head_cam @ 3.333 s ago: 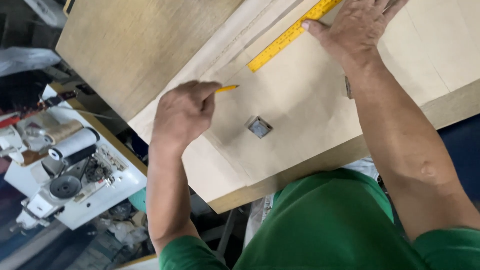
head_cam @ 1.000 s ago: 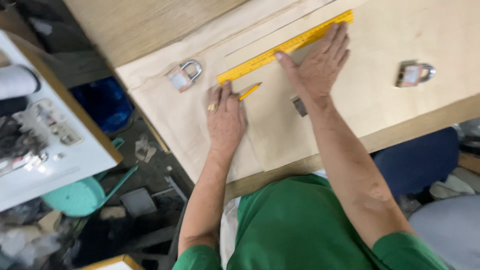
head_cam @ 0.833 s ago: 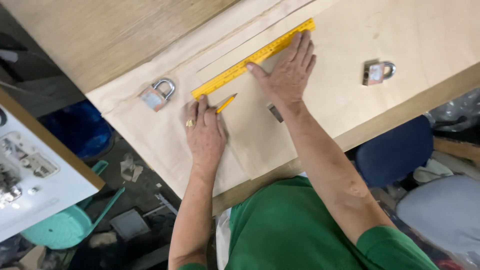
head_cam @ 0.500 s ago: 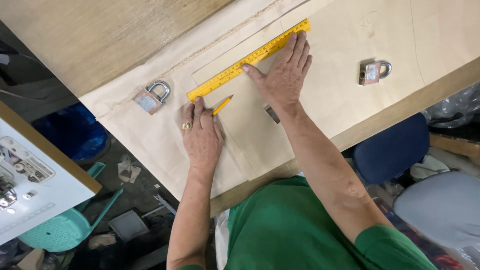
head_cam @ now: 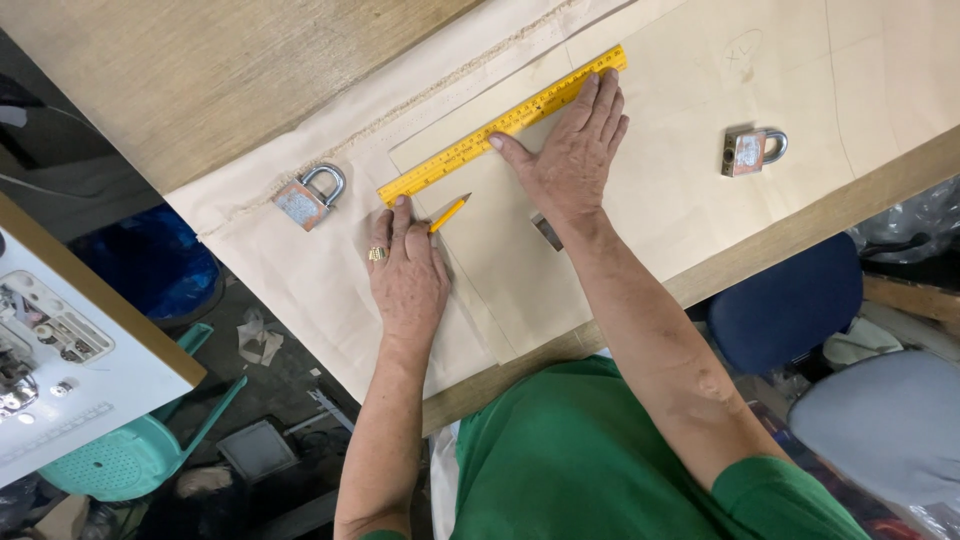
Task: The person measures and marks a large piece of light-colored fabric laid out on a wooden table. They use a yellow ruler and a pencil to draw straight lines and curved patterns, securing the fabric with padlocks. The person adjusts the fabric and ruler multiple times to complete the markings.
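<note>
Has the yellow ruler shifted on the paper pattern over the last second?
No. The yellow ruler lies at the same slant along the paper pattern's upper edge, pinned by the right hand; only the camera has moved.

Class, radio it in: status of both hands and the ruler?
Left hand grips pencil. Right hand flat, pinning yellow ruler on paper pattern. Padlocks clear.
</note>
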